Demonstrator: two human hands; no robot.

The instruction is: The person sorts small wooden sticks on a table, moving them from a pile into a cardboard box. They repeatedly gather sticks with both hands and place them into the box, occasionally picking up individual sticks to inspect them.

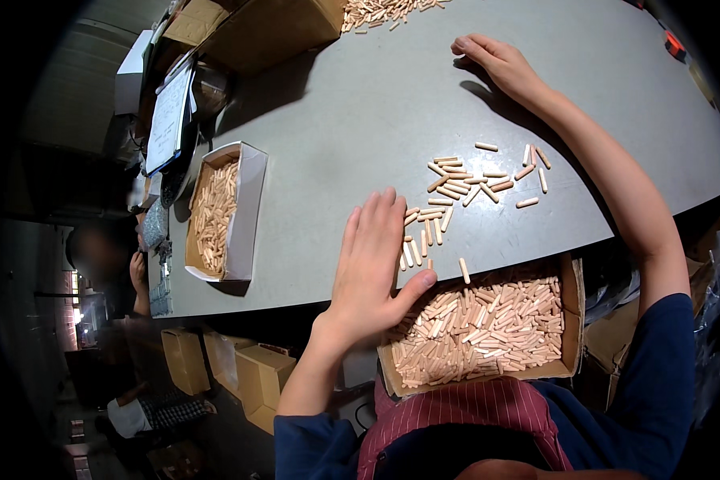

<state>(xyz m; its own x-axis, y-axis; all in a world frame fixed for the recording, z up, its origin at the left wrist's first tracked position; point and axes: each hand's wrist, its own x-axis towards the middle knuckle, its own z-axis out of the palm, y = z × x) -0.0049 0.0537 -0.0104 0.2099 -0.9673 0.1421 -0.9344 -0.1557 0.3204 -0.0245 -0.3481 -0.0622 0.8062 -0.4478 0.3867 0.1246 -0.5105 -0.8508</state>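
Loose wooden dowel pins (454,190) lie scattered on the grey table near its front edge. My left hand (370,254) is flat at the left side of this group, fingers stretched out and thumb apart, next to the nearest pins. Farther back on the right, my right hand (488,60) is raised a little over the tabletop, its fingers curled together. Whatever might be inside those fingers is hidden. Below the table edge, against my body, a cardboard box (570,320) is full of similar dowel pins (480,328).
A white-sided box (252,212) of dowels stands at the left. At the back are a large cardboard box (268,36) and a dowel heap (388,11). A clipboard (168,120) leans at the far left. Another person (108,256) is beyond the table's left end.
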